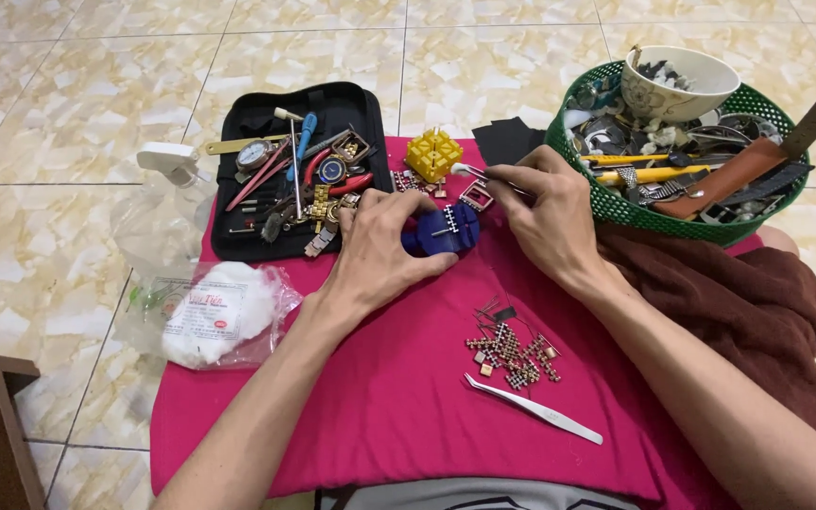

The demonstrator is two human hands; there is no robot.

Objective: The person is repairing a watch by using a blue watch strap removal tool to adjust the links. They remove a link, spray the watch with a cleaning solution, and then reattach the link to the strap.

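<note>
My left hand (380,250) grips a blue watch-band link remover (446,229) resting on a pink cloth (399,397). My right hand (545,212) pinches a thin white-handled tool (472,171) whose tip points left, just above the blue tool. A small metal buckle piece (476,196) lies beside the right fingers, and a yellow cube-shaped block (433,154) stands just behind. Loose metal band links (512,351) and silver tweezers (533,408) lie nearer to me on the cloth.
A black open tool case (238,241) holds watches, screwdrivers and small parts at the back left. A green basket (616,203) with a bowl, straps and tools sits at the right. A cotton bag (224,312) and clear spray bottle (167,203) lie left. Brown cloth (729,302) covers the right.
</note>
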